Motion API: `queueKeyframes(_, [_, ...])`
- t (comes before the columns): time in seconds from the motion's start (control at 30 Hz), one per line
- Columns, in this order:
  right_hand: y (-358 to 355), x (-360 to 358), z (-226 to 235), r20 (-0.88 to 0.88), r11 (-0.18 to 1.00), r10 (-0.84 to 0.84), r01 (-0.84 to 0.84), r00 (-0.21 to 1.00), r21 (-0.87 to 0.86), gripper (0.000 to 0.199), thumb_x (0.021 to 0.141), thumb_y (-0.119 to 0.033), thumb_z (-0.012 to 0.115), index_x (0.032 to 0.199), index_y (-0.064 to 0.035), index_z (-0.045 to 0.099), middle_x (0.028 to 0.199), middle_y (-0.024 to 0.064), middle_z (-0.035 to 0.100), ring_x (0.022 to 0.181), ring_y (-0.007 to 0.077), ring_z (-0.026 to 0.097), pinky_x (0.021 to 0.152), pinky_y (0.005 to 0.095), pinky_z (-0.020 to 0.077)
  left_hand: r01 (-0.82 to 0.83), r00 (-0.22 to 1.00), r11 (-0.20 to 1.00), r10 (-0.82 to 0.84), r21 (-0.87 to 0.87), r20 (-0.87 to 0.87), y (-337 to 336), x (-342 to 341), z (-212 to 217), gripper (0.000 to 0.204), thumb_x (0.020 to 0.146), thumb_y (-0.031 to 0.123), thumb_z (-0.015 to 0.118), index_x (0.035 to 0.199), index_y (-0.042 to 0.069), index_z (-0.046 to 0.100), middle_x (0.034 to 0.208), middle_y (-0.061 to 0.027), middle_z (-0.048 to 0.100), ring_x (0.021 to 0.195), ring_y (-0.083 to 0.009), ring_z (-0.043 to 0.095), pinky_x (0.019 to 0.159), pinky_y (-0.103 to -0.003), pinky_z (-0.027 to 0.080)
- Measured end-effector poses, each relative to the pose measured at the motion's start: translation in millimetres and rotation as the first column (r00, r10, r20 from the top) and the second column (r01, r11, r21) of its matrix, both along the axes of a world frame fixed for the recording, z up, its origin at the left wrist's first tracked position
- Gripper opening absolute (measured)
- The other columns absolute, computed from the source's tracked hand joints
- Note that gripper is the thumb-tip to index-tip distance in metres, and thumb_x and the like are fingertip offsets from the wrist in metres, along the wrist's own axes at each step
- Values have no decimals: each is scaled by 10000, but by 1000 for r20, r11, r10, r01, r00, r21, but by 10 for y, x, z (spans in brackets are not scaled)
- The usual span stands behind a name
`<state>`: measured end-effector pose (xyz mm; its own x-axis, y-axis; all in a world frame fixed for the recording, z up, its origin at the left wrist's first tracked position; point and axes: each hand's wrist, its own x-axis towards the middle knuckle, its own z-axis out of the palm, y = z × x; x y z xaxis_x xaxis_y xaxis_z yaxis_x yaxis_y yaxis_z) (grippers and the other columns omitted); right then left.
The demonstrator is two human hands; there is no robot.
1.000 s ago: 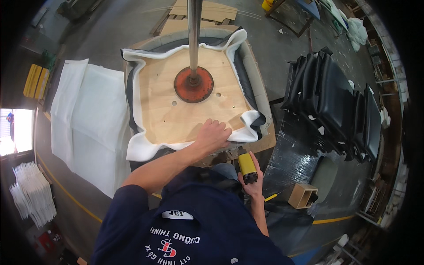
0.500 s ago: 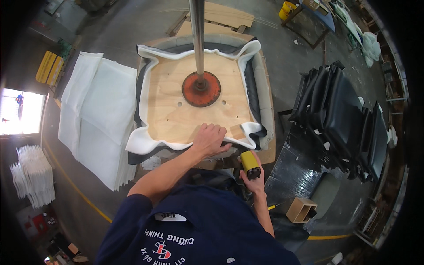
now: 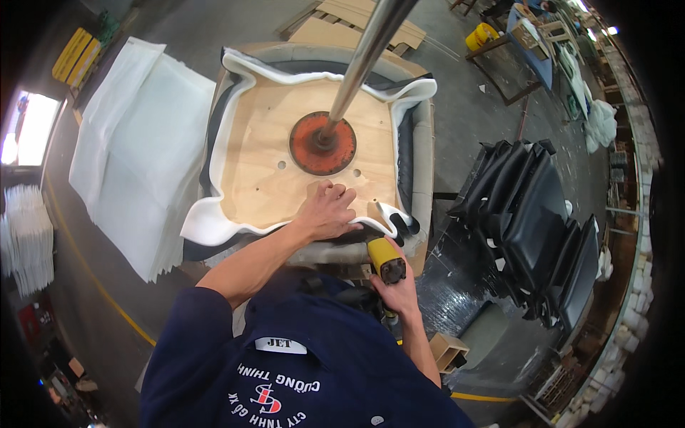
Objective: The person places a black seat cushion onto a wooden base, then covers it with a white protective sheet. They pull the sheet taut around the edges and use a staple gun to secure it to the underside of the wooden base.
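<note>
A square plywood seat panel lies underside up, with white padding and a black cover turned up around its edges. A round red plate at the end of a metal rod rests on the board's middle. My left hand is closed at the near edge, fingers curled over the padding and cover there. Just right of it, my right hand grips a yellow staple gun below the seat's near right corner. The staple gun's nose is hidden.
A stack of white padding sheets stands to the left, with a smaller white stack farther out. Black upholstered seats are piled on the right. A small wooden box sits low right. A blue-topped table is far right.
My left hand has shifted from lying over the near edge to fingers curled in farther on the board. The staple gun stays by the near right corner. The whole view has tilted.
</note>
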<state>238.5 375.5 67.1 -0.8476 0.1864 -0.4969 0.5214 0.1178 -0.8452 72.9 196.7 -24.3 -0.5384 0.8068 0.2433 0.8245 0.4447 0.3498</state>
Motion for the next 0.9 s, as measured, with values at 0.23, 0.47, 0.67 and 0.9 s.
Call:
queueKeyframes(0.23, [35,-284,-150,160,993,-38,55,986,-100,721,793,47,650,1475,-71,451,983,105,680,627,151,633,561,306,535,-53,993,996,60,-72,99,51,-49,38,399,827,498,711,787,102,736,1093,-108,585,1077,-301,514,930,-497,372])
queueKeyframes(0.47, [29,-577,-113,128,995,95,-98,987,13,754,781,-148,712,1484,-79,446,984,236,717,844,356,721,765,429,568,-60,998,995,62,-77,19,69,-102,108,302,789,425,725,762,129,675,970,-96,545,989,-320,499,790,-507,354])
queueKeyframes(0.67, [-16,-582,-97,49,974,84,-93,995,206,760,773,-98,711,1490,-114,460,896,198,737,719,281,743,710,400,583,-56,998,987,60,-151,21,140,-116,146,297,748,365,762,885,137,629,1038,-75,535,1066,-296,478,888,-505,334])
queueKeyframes(0.9, [-5,-627,-102,93,987,45,-59,995,152,777,769,-138,723,1498,-120,456,821,193,727,705,291,733,711,403,579,-41,998,982,47,-184,28,130,-117,96,302,784,341,735,945,122,603,1056,-84,522,1084,-297,462,922,-496,301])
